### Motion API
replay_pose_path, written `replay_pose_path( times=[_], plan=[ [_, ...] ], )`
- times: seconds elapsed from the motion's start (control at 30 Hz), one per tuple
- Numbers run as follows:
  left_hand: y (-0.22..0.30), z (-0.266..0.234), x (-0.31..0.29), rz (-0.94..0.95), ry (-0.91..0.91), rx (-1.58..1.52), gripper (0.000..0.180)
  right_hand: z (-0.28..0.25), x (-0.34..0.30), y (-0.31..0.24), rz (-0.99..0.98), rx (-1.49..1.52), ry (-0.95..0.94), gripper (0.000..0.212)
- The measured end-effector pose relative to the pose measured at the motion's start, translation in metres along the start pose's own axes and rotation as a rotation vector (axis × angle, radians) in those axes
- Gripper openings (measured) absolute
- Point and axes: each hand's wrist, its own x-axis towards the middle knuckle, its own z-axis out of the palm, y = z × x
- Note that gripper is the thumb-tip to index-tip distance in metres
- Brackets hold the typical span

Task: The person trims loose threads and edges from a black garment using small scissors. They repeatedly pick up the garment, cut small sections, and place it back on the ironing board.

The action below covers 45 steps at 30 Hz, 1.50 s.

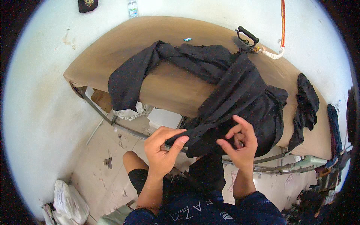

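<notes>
A large black garment (pixel 240 88) lies bunched over the tan padded ironing table (pixel 168 82), and part of it hangs over the near edge toward me. My left hand (pixel 162 150) pinches an edge of this cloth between thumb and fingers. Just to the right, my right hand (pixel 242 144) is held over the cloth with thumb and fingers apart and nothing between them. One long strip of the garment loops to the left and droops off the front of the table. Its exact kind cannot be made out.
An iron (pixel 248 36) with a black handle stands at the back right, its orange cord (pixel 283 22) rising above. Another black cloth piece (pixel 305 108) drapes at the right. A bottle (pixel 132 9) is behind the table; a white plastic bag (pixel 69 200) sits on the floor.
</notes>
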Motion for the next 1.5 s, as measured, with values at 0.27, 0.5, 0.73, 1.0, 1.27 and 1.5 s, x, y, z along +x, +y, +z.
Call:
replay_pose_path(
  times=[0.27, 0.5, 0.73, 1.0, 1.27, 1.5],
  plan=[
    [0.001, 0.005, -0.01, 0.429, -0.027, 0.176, 0.033, 0.023, 0.03, -0.014, -0.577, -0.096, -0.134, 0.034],
    [-0.027, 0.021, -0.004, 0.167, 0.075, 0.207, 0.034, 0.035, 0.022, -0.007, -0.715, 0.104, 0.085, 0.019],
    [-0.027, 0.019, 0.007, 0.149, 0.351, 0.179, 0.027, 0.023, 0.017, 0.007, -0.755, 0.116, 0.054, 0.018],
    [-0.047, 0.02, 0.01, -0.032, 0.49, -0.09, 0.02, 0.028, 0.002, 0.026, -0.649, 0.172, 0.175, 0.021],
    [-0.029, 0.023, 0.006, -0.303, 0.271, -0.552, 0.02, 0.037, -0.021, 0.051, -0.47, 0.087, 0.211, 0.02],
    [-0.023, 0.034, -0.016, -0.603, -0.002, -1.044, 0.034, 0.056, -0.036, 0.066, -0.43, 0.021, 0.207, 0.022]
  ],
)
